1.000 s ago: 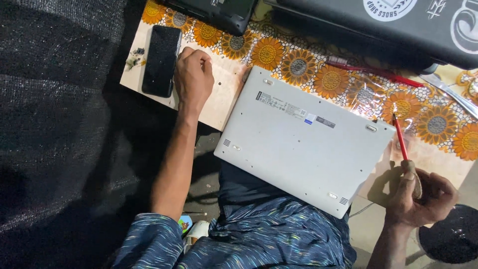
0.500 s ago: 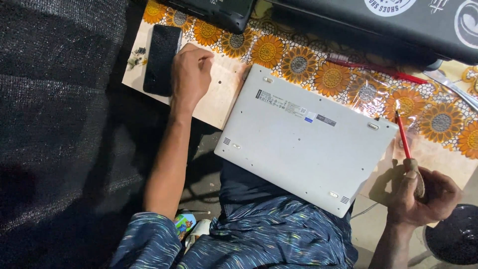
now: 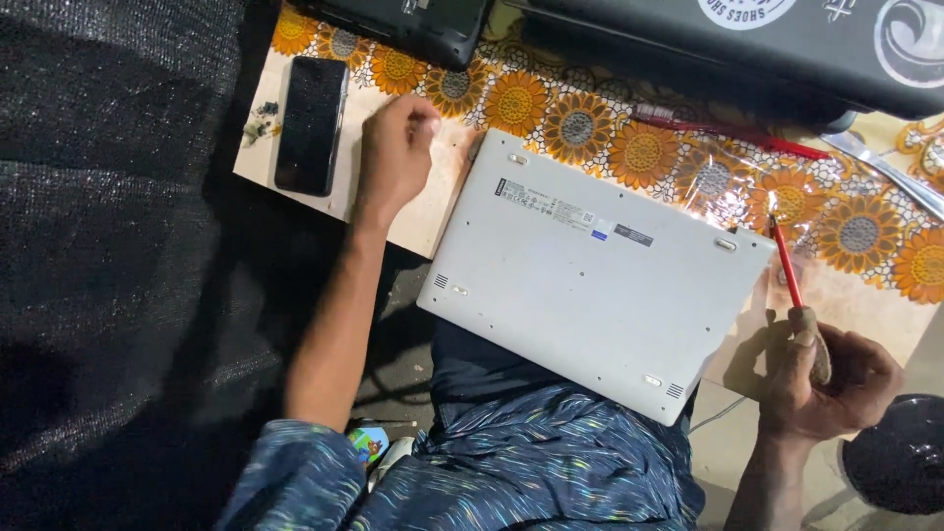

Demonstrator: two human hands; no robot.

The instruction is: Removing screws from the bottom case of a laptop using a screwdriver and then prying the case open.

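Note:
A silver laptop (image 3: 590, 270) lies upside down, bottom cover up, hanging over the near table edge above my lap. My left hand (image 3: 393, 152) rests on the table just left of the laptop's far left corner, fingers curled and holding nothing I can see. A black phone (image 3: 311, 123) lies face up left of that hand. My right hand (image 3: 826, 379) grips a red-shafted screwdriver (image 3: 785, 265) with a pale handle, its tip pointing up just off the laptop's right corner.
The table carries a sunflower-patterned cloth (image 3: 580, 123). A red pen-like tool (image 3: 733, 133) and a metal tool (image 3: 885, 167) lie at the back right. Dark cases (image 3: 688, 39) line the far edge. Small screws (image 3: 261, 118) sit left of the phone. A dark bowl (image 3: 900, 452) is lower right.
My left hand has shifted slightly right, away from the phone and toward the laptop corner. My right hand has kept the screwdriver in nearly the same place.

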